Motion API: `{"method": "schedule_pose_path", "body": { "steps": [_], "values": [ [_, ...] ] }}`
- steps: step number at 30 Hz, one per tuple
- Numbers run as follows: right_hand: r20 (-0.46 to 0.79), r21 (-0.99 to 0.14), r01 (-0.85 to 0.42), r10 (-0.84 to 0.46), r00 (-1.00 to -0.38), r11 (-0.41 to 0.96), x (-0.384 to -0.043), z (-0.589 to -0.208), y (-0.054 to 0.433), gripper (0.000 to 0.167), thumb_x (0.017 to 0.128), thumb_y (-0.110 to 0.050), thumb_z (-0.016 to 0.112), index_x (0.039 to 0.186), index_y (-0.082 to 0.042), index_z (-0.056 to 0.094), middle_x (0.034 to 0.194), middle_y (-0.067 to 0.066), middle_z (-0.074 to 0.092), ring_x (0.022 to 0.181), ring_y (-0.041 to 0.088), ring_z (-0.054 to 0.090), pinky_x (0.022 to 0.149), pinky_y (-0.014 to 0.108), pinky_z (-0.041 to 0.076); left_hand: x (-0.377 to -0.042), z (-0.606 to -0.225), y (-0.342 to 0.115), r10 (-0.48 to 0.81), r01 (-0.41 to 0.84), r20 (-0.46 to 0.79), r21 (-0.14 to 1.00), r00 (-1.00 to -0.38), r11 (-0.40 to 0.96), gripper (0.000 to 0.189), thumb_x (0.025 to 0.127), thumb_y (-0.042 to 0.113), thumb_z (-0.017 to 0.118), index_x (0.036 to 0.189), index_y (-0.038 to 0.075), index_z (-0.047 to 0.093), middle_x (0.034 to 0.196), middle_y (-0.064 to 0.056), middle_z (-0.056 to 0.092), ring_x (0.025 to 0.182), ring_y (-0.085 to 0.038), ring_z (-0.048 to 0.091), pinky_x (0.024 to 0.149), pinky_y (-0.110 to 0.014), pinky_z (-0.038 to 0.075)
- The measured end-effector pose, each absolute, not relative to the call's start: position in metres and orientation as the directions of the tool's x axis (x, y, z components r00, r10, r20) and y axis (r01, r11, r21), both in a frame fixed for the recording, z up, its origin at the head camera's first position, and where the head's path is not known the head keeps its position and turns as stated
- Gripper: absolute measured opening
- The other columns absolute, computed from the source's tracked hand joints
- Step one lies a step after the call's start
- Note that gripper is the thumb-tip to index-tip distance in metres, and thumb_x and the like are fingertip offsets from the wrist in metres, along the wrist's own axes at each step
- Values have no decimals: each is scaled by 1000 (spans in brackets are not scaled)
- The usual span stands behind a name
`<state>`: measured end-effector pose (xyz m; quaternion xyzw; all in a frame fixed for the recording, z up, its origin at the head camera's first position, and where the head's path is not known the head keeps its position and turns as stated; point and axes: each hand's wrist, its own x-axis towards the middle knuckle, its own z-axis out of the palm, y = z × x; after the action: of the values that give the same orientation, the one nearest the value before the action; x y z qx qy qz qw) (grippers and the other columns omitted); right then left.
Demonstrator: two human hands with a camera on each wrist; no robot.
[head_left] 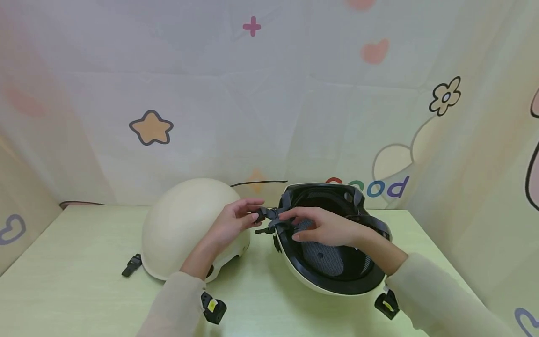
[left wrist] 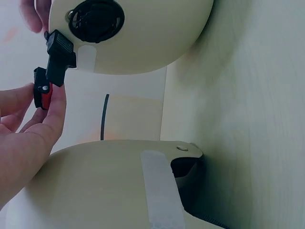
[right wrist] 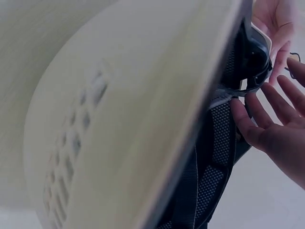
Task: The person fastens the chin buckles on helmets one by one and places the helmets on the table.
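By the upturned helmet (head_left: 328, 283), our left hand (head_left: 231, 219) pinches a buckle (left wrist: 42, 88); our right hand (head_left: 326, 228), fingers spread, should steady its strap (head_left: 273, 213).

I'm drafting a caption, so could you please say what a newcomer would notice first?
Probably the pale domed helmet left of centre, and the upturned helmet to its right, dark lining showing. Between the two, the left hand pinches a black buckle, while the right hand hangs over the upturned helmet.
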<state>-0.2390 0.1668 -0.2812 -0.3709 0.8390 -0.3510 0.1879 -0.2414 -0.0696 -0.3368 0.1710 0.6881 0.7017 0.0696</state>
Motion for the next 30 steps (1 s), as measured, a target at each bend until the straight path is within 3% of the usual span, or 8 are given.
{"method": "schedule_pose_path", "body": {
  "steps": [7, 13, 23, 30],
  "values": [
    [-71, -722, -485, -749, -658, 494, -239, -283, 166, 44, 88, -9, 61, 130, -7, 47, 126, 9, 47, 108, 27, 47, 82, 31, 47, -241, -336, -69, 332, 137, 138, 990, -933, -28, 35, 92, -6, 46, 127, -3, 47, 120, -23, 51, 100, -30, 59, 88, -34, 46],
    [-44, -682, -516, -734, -678, 518, -242, -282, 165, 44, 87, -11, 63, 128, -6, 49, 114, 9, 53, 98, 22, 53, 76, 30, 48, -241, -337, -70, 335, 131, 132, 991, -933, -27, 35, 92, -4, 48, 127, -2, 48, 121, -23, 52, 97, -25, 60, 90, -34, 45],
    [-16, -680, -532, -736, -677, 504, -246, -282, 162, 39, 86, -9, 63, 122, -1, 52, 104, 10, 56, 84, 18, 56, 70, 30, 49, -241, -340, -69, 360, 124, 136, 991, -923, -57, 35, 92, -4, 47, 128, -4, 46, 120, -24, 50, 105, -32, 56, 88, -34, 45],
    [-88, -695, -489, -737, -670, 527, -247, -272, 163, 36, 87, -14, 62, 121, -4, 55, 106, 5, 59, 88, 19, 55, 78, 32, 46, -240, -339, -69, 351, 133, 145, 989, -925, -59, 35, 92, -4, 47, 127, -5, 46, 118, -24, 51, 104, -31, 57, 88, -33, 46]
  ]
}}
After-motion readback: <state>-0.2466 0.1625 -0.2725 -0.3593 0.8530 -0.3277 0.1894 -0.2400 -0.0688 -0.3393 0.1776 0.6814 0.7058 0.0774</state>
